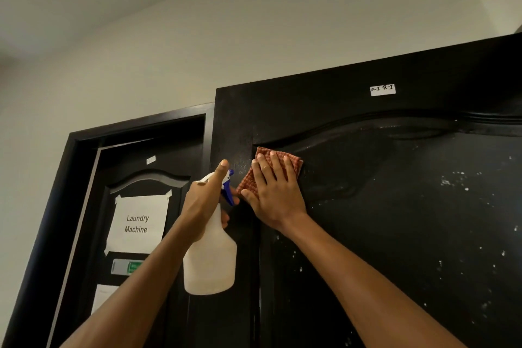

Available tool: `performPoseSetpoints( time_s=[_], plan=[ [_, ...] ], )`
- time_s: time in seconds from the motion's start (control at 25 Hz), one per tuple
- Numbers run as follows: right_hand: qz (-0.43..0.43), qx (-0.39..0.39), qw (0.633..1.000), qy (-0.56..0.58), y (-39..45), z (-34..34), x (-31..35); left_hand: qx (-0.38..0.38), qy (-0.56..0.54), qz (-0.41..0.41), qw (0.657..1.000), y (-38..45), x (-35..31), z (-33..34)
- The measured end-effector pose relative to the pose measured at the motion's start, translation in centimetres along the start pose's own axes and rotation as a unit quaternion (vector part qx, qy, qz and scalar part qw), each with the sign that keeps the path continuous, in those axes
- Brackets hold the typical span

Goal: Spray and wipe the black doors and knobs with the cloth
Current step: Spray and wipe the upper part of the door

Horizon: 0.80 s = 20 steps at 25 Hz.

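Observation:
A black panelled door [395, 206] fills the right half of the view, wet with spray droplets. My right hand [274, 195] lies flat on an orange checked cloth [293, 159], pressing it against the upper left corner of the door's panel. My left hand [204, 206] grips a white spray bottle [210, 260] with a blue trigger, held upright just left of the cloth. A second black door [158, 178] stands further left. No knob is in view.
A white label [382, 90] sticks on the frame above the near door. The left door carries a paper sign reading Laundry Machine [138, 223], a green and grey plate [125, 266] and another paper below. White wall and ceiling above.

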State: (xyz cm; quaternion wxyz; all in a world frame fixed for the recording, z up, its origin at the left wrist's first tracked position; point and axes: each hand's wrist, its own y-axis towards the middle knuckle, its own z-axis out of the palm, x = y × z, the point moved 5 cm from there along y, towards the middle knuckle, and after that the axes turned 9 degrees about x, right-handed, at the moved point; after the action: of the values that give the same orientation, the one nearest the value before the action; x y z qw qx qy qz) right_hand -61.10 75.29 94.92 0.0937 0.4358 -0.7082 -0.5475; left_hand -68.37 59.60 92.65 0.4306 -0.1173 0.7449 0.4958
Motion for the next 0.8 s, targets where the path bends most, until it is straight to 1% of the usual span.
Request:
performPoseSetpoints(
  time_s=[0.08,0.16,0.24,0.32,0.4,0.56,0.64,0.72,0.8],
  plan=[
    [-0.006,0.004,1.0,0.007,-1.5,1.1,0.7,-0.003,0.004,-0.011,1.0,-1.2,1.5,-0.3],
    [-0.045,0.014,0.999,0.02,-5.6,2.6,1.4,-0.002,-0.004,-0.014,1.0,-2.4,2.6,0.0],
    [-0.093,0.048,0.994,0.015,-11.0,4.1,2.3,0.009,-0.017,-0.005,1.0,-3.2,3.2,0.5],
    [-0.134,0.083,0.987,-0.009,-13.8,4.8,2.4,0.013,-0.02,0.003,1.0,-3.9,2.7,0.9],
    [-0.136,0.097,0.986,-0.012,-11.9,3.4,1.3,0.008,-0.025,0.009,1.0,-4.3,1.7,1.1],
    [-0.069,0.085,0.994,-0.024,-2.0,-1.2,-1.8,0.009,-0.015,0.008,1.0,-4.4,0.5,1.3],
    [-0.047,0.078,0.995,-0.037,1.2,-2.5,-3.2,0.016,-0.011,0.003,1.0,-4.5,0.6,1.6],
    [-0.023,0.069,0.997,-0.034,1.8,-2.6,-3.5,0.017,-0.007,-0.002,1.0,-4.4,0.8,2.1],
    [-0.033,0.064,0.997,-0.022,0.8,-2.2,-3.2,0.022,-0.006,-0.005,1.0,-4.3,0.9,2.8]
  ],
)
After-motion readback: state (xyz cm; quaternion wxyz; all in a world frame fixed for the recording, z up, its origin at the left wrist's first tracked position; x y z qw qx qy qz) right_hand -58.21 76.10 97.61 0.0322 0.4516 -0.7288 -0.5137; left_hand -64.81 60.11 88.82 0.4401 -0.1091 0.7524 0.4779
